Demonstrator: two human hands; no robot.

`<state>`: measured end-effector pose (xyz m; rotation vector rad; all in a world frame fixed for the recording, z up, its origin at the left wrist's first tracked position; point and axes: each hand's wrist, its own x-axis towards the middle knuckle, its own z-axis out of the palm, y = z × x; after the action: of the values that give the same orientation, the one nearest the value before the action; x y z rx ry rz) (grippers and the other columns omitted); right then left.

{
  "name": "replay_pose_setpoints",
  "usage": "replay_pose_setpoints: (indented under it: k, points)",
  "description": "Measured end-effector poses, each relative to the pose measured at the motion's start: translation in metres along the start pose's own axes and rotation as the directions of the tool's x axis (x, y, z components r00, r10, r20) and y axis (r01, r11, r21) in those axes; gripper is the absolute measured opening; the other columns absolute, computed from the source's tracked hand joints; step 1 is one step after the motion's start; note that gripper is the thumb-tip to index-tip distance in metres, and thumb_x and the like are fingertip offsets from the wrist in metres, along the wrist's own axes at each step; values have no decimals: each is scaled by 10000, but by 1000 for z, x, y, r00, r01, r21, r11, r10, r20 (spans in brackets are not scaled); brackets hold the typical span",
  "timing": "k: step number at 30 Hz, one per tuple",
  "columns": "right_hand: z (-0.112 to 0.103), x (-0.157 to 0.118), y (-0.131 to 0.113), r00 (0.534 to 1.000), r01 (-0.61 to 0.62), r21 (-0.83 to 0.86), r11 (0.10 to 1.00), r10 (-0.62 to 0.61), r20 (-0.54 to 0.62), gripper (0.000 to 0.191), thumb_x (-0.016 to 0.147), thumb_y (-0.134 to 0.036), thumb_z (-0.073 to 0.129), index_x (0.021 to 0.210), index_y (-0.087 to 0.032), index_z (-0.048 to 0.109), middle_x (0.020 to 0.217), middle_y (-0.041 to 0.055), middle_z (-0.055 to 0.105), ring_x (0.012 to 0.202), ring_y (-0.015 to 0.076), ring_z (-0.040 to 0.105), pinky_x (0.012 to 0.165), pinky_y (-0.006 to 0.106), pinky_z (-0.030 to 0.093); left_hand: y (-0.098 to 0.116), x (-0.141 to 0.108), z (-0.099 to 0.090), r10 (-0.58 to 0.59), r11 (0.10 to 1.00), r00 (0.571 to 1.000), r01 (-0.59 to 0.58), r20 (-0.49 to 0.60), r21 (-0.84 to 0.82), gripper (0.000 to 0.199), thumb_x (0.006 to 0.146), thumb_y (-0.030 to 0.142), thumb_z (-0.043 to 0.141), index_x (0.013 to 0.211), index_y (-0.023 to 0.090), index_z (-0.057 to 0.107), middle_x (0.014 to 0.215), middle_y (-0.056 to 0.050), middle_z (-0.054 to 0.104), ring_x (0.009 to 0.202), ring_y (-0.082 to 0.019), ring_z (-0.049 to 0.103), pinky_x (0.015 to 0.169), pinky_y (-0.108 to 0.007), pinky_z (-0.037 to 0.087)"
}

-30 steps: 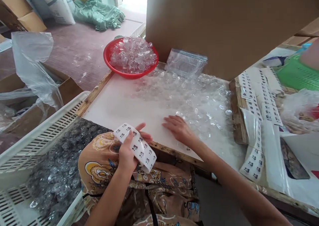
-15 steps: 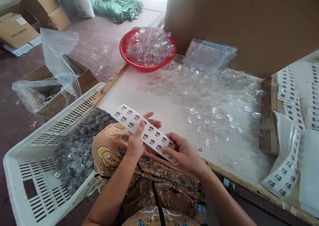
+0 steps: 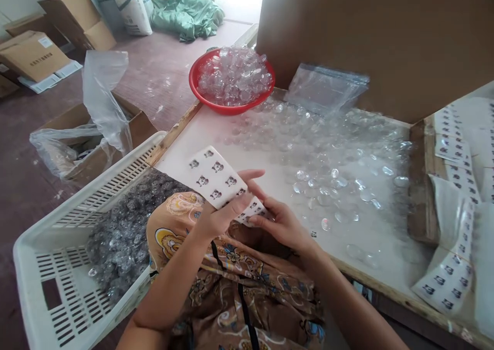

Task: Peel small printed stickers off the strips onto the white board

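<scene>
White paper, printed with rows of small dark figures, sits pinched in both hands: the sticker sheet (image 3: 218, 180) is clamped by the left hand (image 3: 216, 219), thumb on top and fingers beneath, while the right hand (image 3: 283, 226) closes its fingertips on the sheet's near-right corner. The sheet's long axis runs from about 10 o'clock to 4 o'clock, its free end rising toward 10 o'clock from the left grip; the right hand meets it from 3 o'clock, wrist low over the lap. Both forearms angle in from the lower edge of the view. Just beyond, at 1 o'clock, clear glass domes (image 3: 332, 180) lie scattered on the white worktop (image 3: 200, 139). A red bowl (image 3: 231, 77) of more domes stands at 12 o'clock, a white crate (image 3: 50, 267) at 8 o'clock, further sticker strips (image 3: 443, 283) at 4 o'clock.
</scene>
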<state>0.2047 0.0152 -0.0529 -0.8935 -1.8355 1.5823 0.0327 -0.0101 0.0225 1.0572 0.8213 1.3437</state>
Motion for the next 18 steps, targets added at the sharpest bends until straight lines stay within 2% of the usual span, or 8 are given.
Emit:
replay_pose_setpoints:
  k: [1,3,5,8,11,13,18]
  points:
    - [-4,9,-1,999,30,9,1000,-30,-27,416,884,-502,619,1185,-216,636,936,42,671,825,210,593,716,330,497,8,7,1,8,997,999,-12,51,78,445,871,320,674,1300,218,624,996,-93,700,893,-238,644,835,-384,511]
    - [-9,25,3,995,64,48,997,-60,-74,426,871,-521,636,1161,-209,641,987,54,680,912,234,601,793,365,507,17,20,4,25,989,997,-35,69,144,501,842,272,711,1327,226,595,1038,-92,704,923,-249,651,864,-395,509]
    - [-9,36,12,995,65,76,995,-59,-80,430,863,-551,635,1107,-197,642,983,54,682,934,234,597,820,373,509,16,32,5,41,994,999,-43,15,103,507,838,267,714,1328,233,587,1011,-80,716,927,-253,665,848,-391,522]
    - [-7,41,28,998,27,97,995,-20,-65,440,859,-573,630,1060,-181,629,921,39,677,867,203,588,782,339,506,4,45,3,39,999,994,-39,-101,1,398,859,277,688,1251,227,638,985,-71,726,929,-254,684,812,-382,549]
    - [-6,41,37,999,33,134,990,-35,13,464,825,-536,681,1097,-166,613,961,45,680,858,193,586,778,322,494,-5,52,0,44,998,987,-50,-157,-31,274,856,291,689,1116,204,707,987,-72,731,902,-254,698,839,-405,557]
    - [-9,43,40,996,44,148,988,-55,72,493,776,-489,739,1121,-162,609,1000,50,688,876,200,596,794,329,493,-6,55,-1,56,998,985,-57,-162,-5,260,839,284,709,1082,193,722,984,-77,737,893,-255,700,858,-412,550]
    - [-19,52,50,998,27,66,997,-30,49,347,805,-415,694,1033,-160,633,943,50,702,839,207,619,760,340,511,-8,60,-7,67,997,990,-61,-125,53,450,779,252,764,1216,217,664,981,-71,748,920,-261,697,805,-383,538]
